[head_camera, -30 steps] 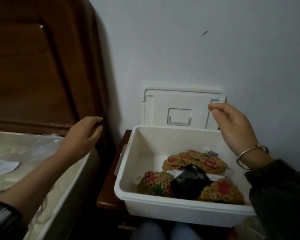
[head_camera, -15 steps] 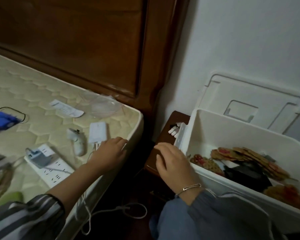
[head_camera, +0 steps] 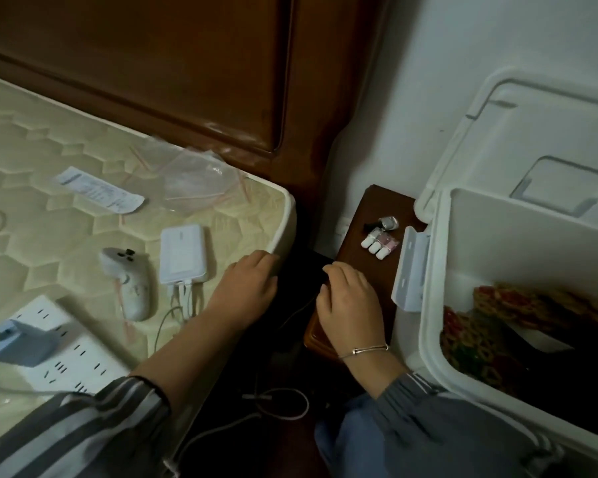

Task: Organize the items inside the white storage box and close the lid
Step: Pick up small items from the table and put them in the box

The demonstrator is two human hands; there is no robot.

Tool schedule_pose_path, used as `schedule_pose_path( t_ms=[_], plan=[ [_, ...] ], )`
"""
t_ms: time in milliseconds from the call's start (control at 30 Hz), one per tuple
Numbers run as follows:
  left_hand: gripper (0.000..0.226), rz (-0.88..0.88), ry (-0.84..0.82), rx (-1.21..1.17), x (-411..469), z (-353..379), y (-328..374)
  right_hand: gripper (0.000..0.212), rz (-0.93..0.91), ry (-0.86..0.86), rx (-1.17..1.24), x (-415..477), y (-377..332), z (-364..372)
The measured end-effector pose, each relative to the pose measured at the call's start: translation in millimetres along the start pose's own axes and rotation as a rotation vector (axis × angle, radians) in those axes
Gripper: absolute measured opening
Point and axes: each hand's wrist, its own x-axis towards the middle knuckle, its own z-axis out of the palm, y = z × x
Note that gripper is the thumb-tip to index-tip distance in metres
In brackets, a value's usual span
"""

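While white storage box (head_camera: 515, 243) stands open at nightstand (head_camera: 370, 208) right side, step: collecting strays. My left hand (head_camera: 247, 288) empty at mattress (head_camera: 277, 208) corner; right hand (head_camera: 347, 301) empty, relaxed, nightstand front edge. Next: pinch nail-polish bottles (head_camera: 377, 243).

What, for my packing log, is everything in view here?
box: one, white, right, open
lid: one, white, against wall behind box
mats: several, red-green-tan, in box
bottles: four, three white-capped and one silver, on nightstand
nightstand: one, brown, left of box
power bank: one, white, on mattress
controller: one, white, left of power bank
power strip: one, white, on mattress
adapter: one, grey, on power strip
receipt: one, white, on mattress
bags: a few, clear, mattress corner
mattress: one, cream, left
headboard: one, brown, behind mattress
cable: one, white, floor
bracelet: one, silver, right wrist
left hand: on mattress corner, fingers relaxed
right hand: at nightstand edge, fingers curled
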Motion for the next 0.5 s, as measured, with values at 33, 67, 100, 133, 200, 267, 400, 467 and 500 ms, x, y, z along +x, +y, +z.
schedule_pose_path(
  t_ms=[33,67,100,133,200,267,400,467,500],
  plan=[
    [0.041,0.007,0.01,-0.02,8.0,2.1,2.7,0.032,0.025,0.012,-0.001,2.0,1.5,4.0],
    [0.041,0.015,0.019,-0.036,15.6,3.7,4.8,0.032,0.055,0.021,0.0,4.5,3.0,7.7],
    [0.041,0.021,0.025,-0.048,22.5,5.1,6.7,0.033,0.08,0.03,-0.001,6.6,5.5,11.6],
    [0.041,0.025,0.031,-0.055,28.6,6.5,8.2,0.033,0.113,0.037,-0.002,8.2,7.6,14.8],
    [0.04,0.035,0.036,-0.059,38.7,10.4,10.7,0.033,0.186,0.067,-0.001,10.6,12.4,21.1],
    [0.04,0.047,0.031,-0.064,46.1,15.1,14.3,0.033,0.27,0.093,-0.003,13.0,17.2,26.8],
    [0.043,0.093,0.025,-0.072,61.3,22.8,22.5,0.035,0.443,0.162,0.011,21.5,28.7,37.6],
    [0.045,0.115,0.029,-0.073,70.2,26.5,26.0,0.038,0.542,0.22,0.062,27.0,32.6,40.7],
    [0.045,0.124,0.029,-0.075,74.7,29.0,28.2,0.04,0.582,0.266,0.073,29.3,35.9,43.4]
  ],
)
